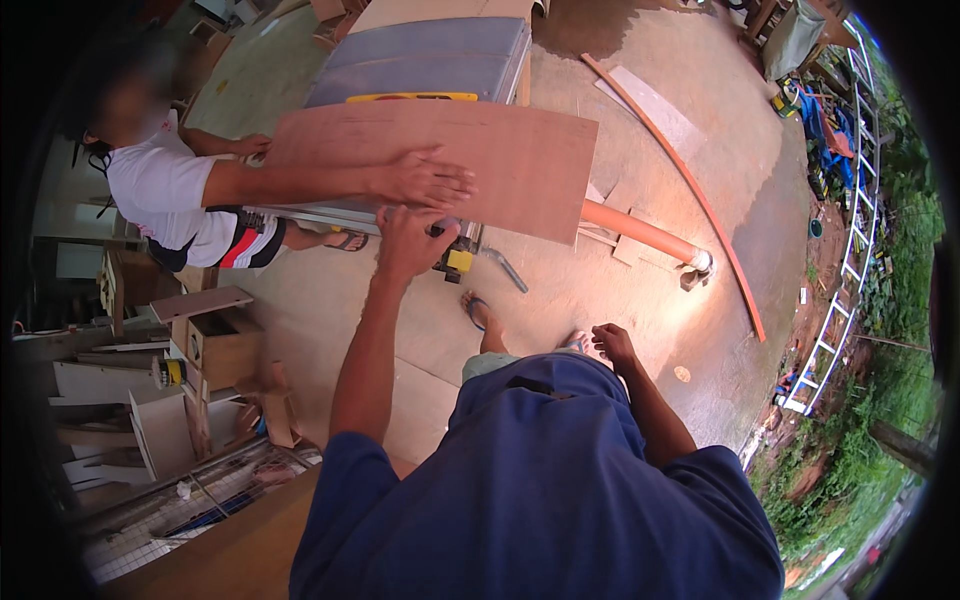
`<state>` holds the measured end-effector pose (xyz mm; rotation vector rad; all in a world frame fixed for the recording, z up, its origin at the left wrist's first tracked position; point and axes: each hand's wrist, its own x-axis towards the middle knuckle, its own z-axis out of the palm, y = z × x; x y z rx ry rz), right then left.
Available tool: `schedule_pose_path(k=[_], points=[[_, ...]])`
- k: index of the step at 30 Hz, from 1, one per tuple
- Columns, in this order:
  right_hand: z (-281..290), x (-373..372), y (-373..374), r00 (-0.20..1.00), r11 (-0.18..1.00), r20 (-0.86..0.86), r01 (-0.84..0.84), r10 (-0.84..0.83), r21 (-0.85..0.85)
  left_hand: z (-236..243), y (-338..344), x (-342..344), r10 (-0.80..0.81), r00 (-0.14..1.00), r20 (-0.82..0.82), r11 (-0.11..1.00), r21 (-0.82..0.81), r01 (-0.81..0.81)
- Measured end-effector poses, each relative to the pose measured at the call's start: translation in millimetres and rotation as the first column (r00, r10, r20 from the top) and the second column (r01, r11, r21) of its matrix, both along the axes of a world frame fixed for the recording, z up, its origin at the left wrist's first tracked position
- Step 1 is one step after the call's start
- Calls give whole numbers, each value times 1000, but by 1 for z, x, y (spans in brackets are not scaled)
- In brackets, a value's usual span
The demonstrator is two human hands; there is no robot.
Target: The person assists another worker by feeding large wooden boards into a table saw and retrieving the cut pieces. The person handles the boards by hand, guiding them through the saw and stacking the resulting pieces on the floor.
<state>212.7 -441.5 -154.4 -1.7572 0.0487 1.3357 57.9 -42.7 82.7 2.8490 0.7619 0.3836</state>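
Note:
A reddish plywood panel (515,160) lies across a table saw (420,60) with a grey top and yellow part. My left hand (410,245) is at the panel's near edge, beside a black and yellow fitting (458,260); its fingers are bent round something I cannot make out. Just beyond it, a co-worker's hand (425,180) rests flat on the panel, and that person's other hand (250,145) is at the panel's far left. My right hand (613,340) hangs low beside my body, fingers loosely curved and apart, holding nothing.
The co-worker (150,180) stands at the left. An orange pipe (640,229) juts right from below the panel; a long curved orange strip (683,170) lies on the floor. Wood scraps (160,420) crowd the lower left. A white ladder (840,300) lies along the right edge beside plants.

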Motion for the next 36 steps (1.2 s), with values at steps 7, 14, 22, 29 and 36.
schedule_pose_path(k=[7, 14, 22, 29, 36], points=[[-3, 14, -18, 995, 994, -10, 101, -102, -43, -8, 2, -2, 4, 999, 47, 998, 59, -7], [16, 9, -1, 997, 996, 7, 81, -81, 24, -8, 2, -3, 35, 999, -2, 998, 47, -35], [111, 10, 78, 988, 908, -18, 147, -152, 392, -13, 1, -6, 40, 998, 45, 998, 51, -42], [137, 27, 106, 834, 627, -354, 551, -422, 550, -11, -1, -4, 21, 999, 46, 998, 54, -23], [138, 31, 110, 694, 472, -536, 720, -480, 509, -14, -2, -7, -11, 985, 171, 994, 107, -7]])
